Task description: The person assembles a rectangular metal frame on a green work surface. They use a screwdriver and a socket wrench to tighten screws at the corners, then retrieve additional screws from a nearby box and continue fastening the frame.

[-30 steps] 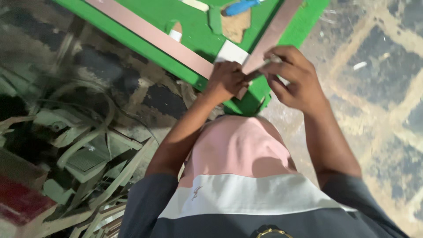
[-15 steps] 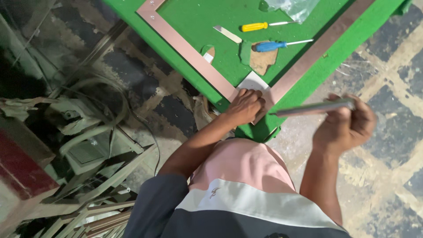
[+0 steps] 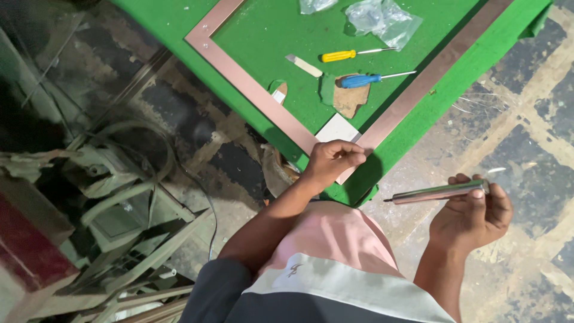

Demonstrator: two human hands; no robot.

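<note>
My left hand presses on the near corner of a copper-coloured metal frame that lies on a green felt-covered table. The fingers curl over the joint where two frame strips meet, beside a small white square piece. My right hand is off the table to the right, above the floor, and grips a short shiny metal bar held roughly level.
On the felt lie a yellow-handled screwdriver, a blue-handled screwdriver, a small pale blade and clear plastic bags. A brown hole shows in the felt. Scrap metal strips pile at the left. Patterned paving lies at the right.
My right hand has pulled away from the frame corner to the right and downward, carrying the metal bar. The left hand stays on the corner. The view has tilted to show more of the table.
</note>
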